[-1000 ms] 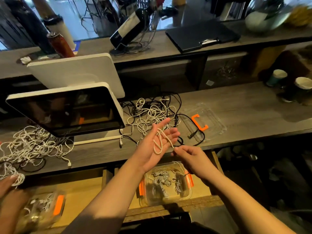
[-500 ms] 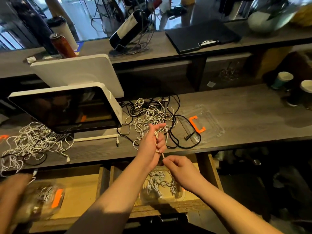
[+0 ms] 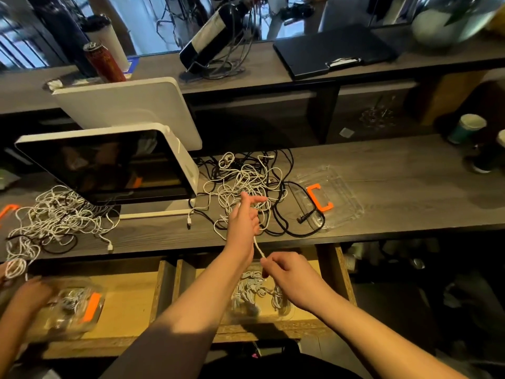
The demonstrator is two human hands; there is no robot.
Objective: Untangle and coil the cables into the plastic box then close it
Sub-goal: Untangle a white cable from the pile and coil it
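The task looks to be in its middle stretch. The left hand is raised over the near edge of the surface, its fingers curled round a white cable with the forefinger sticking out forward; the cable runs down and toward the body from it to the right hand, which pinches the cable's free end between thumb and fingertips. Both hands are therefore closed on the same cable, a short taut length between them, so I judge that one cable is being wound into a coil round the left hand. Directly below the right hand, in an open wooden drawer, sits the clear plastic box, and it already holds several bundled white cables, so part of the work is done. Just beyond the left hand a tangled pile of white and black cables lies on the surface, so plenty is left to sort. The box's clear lid with its orange clasp lies on the surface beyond the right hand, to its right, well apart from the box, so closing is not yet done. Far to the left of the left hand, another person's hand works at a second box beside another white tangle.
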